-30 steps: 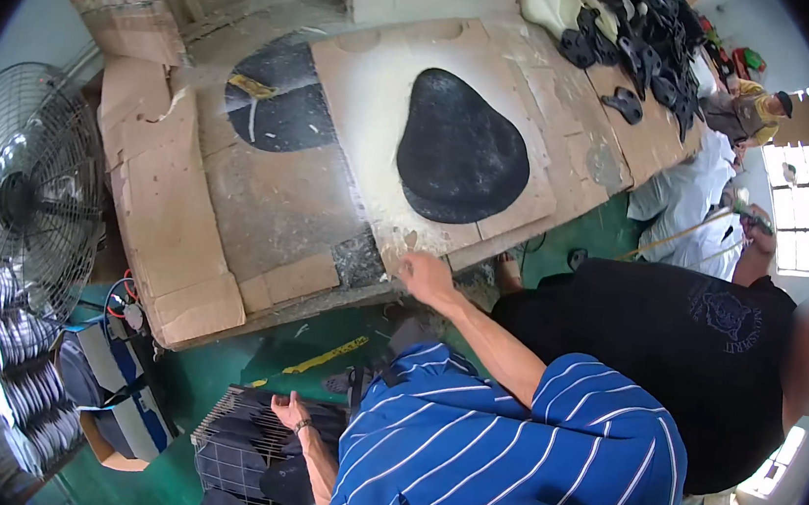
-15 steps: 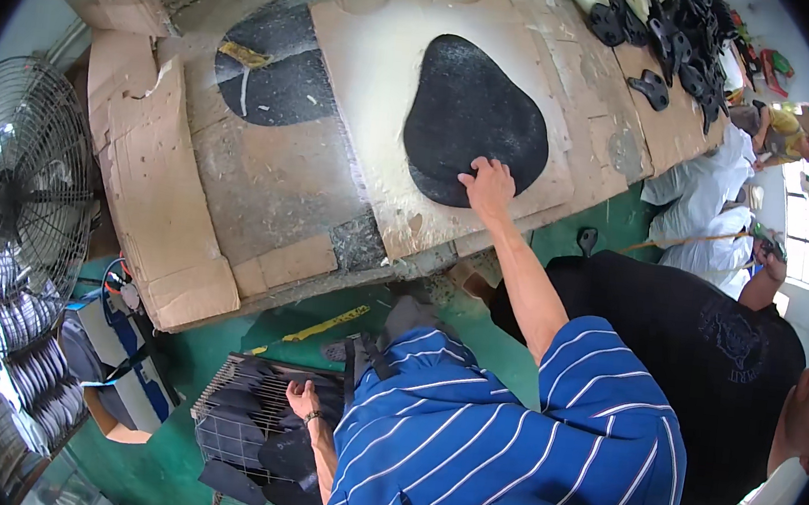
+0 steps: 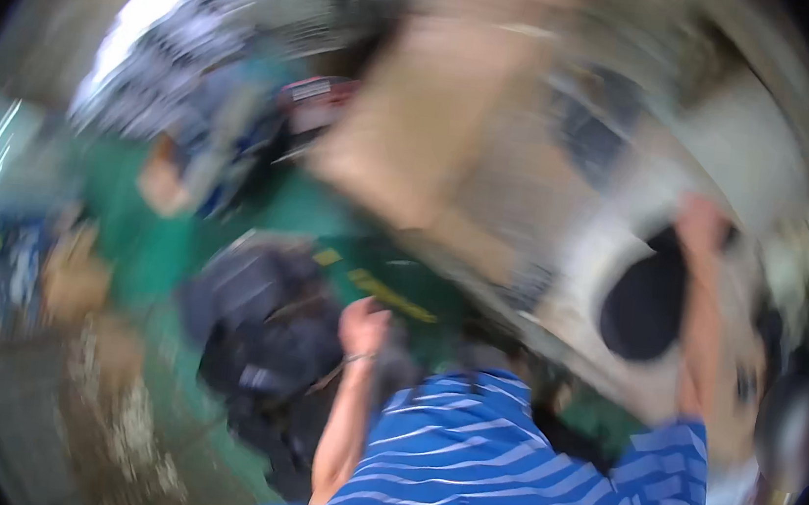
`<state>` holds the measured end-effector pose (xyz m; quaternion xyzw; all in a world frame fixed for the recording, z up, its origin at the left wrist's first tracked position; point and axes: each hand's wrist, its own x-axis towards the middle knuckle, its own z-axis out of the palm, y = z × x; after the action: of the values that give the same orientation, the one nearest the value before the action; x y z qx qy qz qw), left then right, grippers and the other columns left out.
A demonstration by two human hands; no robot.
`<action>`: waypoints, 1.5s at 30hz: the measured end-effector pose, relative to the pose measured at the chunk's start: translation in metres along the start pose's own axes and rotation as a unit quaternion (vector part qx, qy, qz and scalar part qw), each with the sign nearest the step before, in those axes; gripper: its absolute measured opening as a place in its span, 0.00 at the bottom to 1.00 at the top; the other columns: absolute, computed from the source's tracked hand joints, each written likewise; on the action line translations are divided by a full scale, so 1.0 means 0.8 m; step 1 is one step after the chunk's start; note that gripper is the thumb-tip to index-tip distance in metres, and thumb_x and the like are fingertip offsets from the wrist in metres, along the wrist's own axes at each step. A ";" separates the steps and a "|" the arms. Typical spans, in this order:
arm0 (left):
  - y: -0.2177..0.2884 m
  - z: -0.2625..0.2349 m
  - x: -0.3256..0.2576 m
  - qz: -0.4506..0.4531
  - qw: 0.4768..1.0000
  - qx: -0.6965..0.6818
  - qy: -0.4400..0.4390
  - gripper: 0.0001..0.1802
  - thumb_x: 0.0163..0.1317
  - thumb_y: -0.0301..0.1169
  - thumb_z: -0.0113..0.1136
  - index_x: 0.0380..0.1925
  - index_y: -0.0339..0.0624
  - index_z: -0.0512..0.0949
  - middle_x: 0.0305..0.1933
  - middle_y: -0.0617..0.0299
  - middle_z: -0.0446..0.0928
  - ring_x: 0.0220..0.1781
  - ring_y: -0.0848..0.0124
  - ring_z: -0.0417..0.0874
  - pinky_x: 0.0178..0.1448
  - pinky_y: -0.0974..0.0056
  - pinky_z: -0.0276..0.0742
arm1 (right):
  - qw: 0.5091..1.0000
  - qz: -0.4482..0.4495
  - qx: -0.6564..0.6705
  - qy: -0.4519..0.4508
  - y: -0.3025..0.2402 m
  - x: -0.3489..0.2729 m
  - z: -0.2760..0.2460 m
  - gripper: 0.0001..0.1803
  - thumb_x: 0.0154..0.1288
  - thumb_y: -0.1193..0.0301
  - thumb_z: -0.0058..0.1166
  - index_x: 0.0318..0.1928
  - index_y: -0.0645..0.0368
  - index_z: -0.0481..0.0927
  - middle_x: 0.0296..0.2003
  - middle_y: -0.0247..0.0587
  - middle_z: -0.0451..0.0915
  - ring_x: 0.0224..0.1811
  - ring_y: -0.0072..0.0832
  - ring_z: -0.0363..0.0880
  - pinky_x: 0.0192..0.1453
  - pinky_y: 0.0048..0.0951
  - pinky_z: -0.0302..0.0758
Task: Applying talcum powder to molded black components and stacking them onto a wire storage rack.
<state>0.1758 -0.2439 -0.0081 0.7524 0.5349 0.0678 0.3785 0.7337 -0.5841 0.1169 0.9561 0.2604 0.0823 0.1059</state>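
Note:
Motion blurs the whole view. My right arm stretches over the worktable, and my right hand [image 3: 703, 225] is over the far part of a black rounded flat piece [image 3: 641, 312]; its fingers are smeared, so I cannot see whether it grips the piece. Under the piece is a pale, dusted board [image 3: 582, 271]. My left hand [image 3: 363, 327] hangs low, close to the right side of a heap of dark flat pieces [image 3: 264, 326] above the floor. The left fingers look bent but are smeared, and nothing can be made out in them.
Brown cardboard [image 3: 417, 136] covers the table's left part. A dark patch [image 3: 595, 125] lies beyond the board. On the green floor [image 3: 116, 183] runs a broken yellow stripe [image 3: 390, 295]. A blurred blue-and-grey object [image 3: 225, 135] with brown cardboard stands left of the table.
The view has swung left, so the table now sits at upper right. My right hand has moved from the piece's near edge toward its far part. My left hand stays near the dark heap.

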 end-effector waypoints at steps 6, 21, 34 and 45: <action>0.000 0.037 0.031 0.053 0.979 -0.197 0.010 0.19 0.56 0.34 0.66 0.48 0.42 0.83 0.44 0.55 0.85 0.47 0.59 0.87 0.55 0.57 0.84 | 0.991 -0.086 -0.098 0.008 -0.086 0.160 -0.033 0.15 0.73 0.69 0.49 0.55 0.59 0.78 0.49 0.53 0.81 0.54 0.50 0.79 0.57 0.51 0.75; 0.009 -0.189 0.067 -0.017 0.519 -0.847 -0.113 0.25 0.73 0.35 0.62 0.66 0.37 0.72 0.63 0.61 0.79 0.62 0.67 0.81 0.67 0.55 0.77 | 0.815 -0.559 0.147 -0.044 -0.806 -0.110 -0.417 0.05 0.60 0.72 0.63 0.33 0.59 0.80 0.33 0.46 0.82 0.41 0.47 0.82 0.50 0.45 0.76; -0.361 -0.409 0.298 -0.115 0.764 -0.320 0.549 0.52 0.45 0.29 0.83 0.68 0.32 0.62 0.66 0.46 0.68 0.65 0.57 0.72 0.69 0.53 0.69 | 0.751 -0.605 0.264 -0.009 -1.254 -0.216 -0.352 0.08 0.59 0.68 0.58 0.33 0.61 0.84 0.31 0.53 0.86 0.37 0.47 0.87 0.46 0.46 0.81; -0.505 -0.468 0.327 -0.111 0.897 -0.199 0.380 0.74 0.35 0.44 0.89 0.78 0.36 0.49 0.79 0.36 0.54 0.81 0.44 0.54 0.83 0.47 0.52 | 0.805 -0.511 0.247 -0.174 -1.327 -0.238 -0.310 0.13 0.56 0.65 0.61 0.37 0.59 0.90 0.33 0.59 0.87 0.37 0.53 0.88 0.48 0.44 0.84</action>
<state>-0.2088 0.2228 -0.0831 0.5141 0.6936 0.4108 0.2930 0.0092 0.2510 0.0761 0.6767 0.7002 -0.2185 -0.0633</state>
